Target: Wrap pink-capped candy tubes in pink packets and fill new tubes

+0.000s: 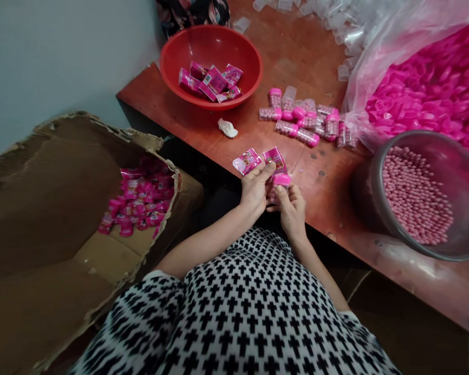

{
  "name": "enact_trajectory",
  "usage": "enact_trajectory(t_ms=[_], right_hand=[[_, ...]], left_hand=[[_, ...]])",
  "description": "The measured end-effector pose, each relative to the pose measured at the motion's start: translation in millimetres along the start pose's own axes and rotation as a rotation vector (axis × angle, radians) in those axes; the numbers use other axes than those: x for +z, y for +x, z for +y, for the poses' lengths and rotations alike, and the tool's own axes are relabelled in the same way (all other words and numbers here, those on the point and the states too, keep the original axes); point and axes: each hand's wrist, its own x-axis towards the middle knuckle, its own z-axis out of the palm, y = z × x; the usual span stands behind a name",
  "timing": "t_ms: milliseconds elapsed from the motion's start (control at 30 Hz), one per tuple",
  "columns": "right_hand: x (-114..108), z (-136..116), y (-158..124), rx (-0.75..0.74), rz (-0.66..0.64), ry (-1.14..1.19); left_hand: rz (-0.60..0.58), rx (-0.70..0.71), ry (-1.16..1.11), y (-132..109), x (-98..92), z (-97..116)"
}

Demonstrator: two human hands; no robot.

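Both my hands are raised together over the front edge of a worn red-brown table point(316, 179). My left hand point(255, 190) pinches a pink printed sachet point(247, 161) between its fingers. My right hand point(291, 208) grips a small tube with a pink cap point(282, 179), its body mostly hidden by my fingers. A second pink sachet point(275, 160) stands upright against that cap, touching my left thumb. Which hand holds this second sachet, I cannot tell.
On the table are a red bowl point(211, 67) of sachets, pink-capped candy tubes point(297, 117), a crumpled tissue point(227, 127), a plastic bag point(426, 78) of pink caps and a metal pot point(383, 177) of pink beads. Left, an open cardboard box point(62, 208) holds sachets.
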Motion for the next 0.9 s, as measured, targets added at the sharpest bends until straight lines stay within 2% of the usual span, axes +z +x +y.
enact_trajectory(t_ms=[133,433,633,767,900], right_hand=[[-4,2,4,0.004,-0.056,-0.003],[-12,3,11,-0.076,0.039,-0.16],[-9,4,11,-0.041,-0.085,-0.084],[-10,4,14,-0.017,-0.042,-0.009],[-14,1,17,-0.072,-0.019,-0.067]], left_hand=[[-0.018,-0.007,0.046,-1,-1.1,0],[-0.049,0.02,0.021,6,-6.1,4],[-0.039,0.004,0.102,5,-5.4,5],[-0.043,0.029,0.081,4,-6.7,5],[-0.025,0.069,0.109,6,-8.5,5]])
